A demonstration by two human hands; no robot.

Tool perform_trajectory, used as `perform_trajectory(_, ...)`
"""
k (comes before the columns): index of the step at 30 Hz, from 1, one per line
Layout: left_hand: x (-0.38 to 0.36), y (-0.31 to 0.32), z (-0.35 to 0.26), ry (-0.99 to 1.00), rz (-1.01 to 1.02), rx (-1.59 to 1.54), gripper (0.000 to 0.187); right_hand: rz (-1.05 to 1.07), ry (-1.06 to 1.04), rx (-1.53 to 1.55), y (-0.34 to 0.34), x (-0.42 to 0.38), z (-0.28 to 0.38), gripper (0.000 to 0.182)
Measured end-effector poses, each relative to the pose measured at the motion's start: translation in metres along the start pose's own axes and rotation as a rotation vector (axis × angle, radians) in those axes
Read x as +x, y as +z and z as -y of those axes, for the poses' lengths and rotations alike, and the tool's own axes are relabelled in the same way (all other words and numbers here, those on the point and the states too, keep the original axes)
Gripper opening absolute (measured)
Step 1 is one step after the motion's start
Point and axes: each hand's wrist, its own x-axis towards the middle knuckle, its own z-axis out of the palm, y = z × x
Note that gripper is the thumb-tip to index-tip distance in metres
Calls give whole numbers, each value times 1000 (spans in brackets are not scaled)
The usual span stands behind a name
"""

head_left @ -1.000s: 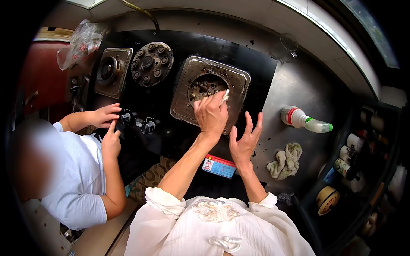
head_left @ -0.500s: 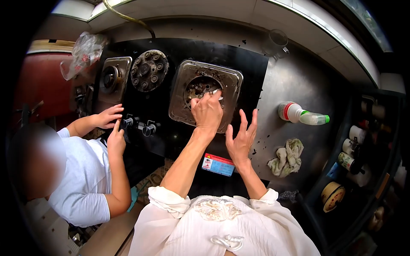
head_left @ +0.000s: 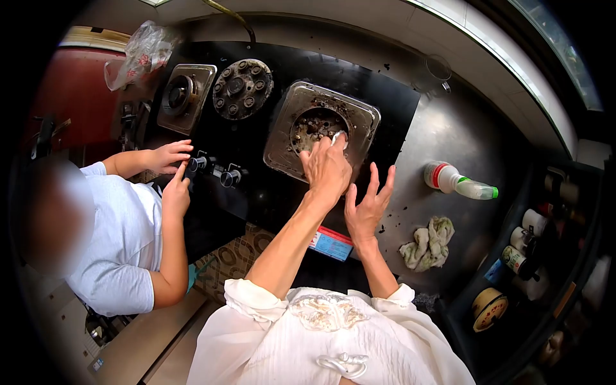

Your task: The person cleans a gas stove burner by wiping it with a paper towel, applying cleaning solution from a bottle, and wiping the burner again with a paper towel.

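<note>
My left hand (head_left: 327, 165) reaches into the round opening of a dirty metal burner tray (head_left: 292, 109) on the black gas stove. Its fingers pinch a small white wad (head_left: 339, 137), perhaps tissue or cloth, against the opening's right rim. Dark crumbs and grime lie inside the opening. My right hand (head_left: 368, 204) holds nothing; it is raised with fingers apart just right of my left hand, by the tray's lower right corner. A removed round burner cap (head_left: 242, 88) with several ringed holes rests on the stovetop left of the tray.
A co-worker's hands (head_left: 173, 168) are at the stove knobs (head_left: 230, 178) on the left, near a second burner (head_left: 183, 96). On the steel counter lie a white-and-green bottle (head_left: 459, 181) and a crumpled cloth (head_left: 428, 244). A plastic bag (head_left: 144, 54) hangs behind; shelved jars (head_left: 513, 258) stand right.
The view has shifted, so the stove sits slightly higher and further right. My left hand keeps the white wad at the opening's right rim. My right hand stays raised and spread.
</note>
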Motion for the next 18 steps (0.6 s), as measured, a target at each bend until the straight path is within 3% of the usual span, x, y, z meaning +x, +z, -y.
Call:
perform_trajectory(8, -8, 0, 6, -16, -24, -78, 44, 19, 5, -21, 0, 1, 0, 69)
perform_trajectory(18, -14, -6, 15, 149, -105, 2, 38, 9, -1, -24, 0, 1, 0, 68)
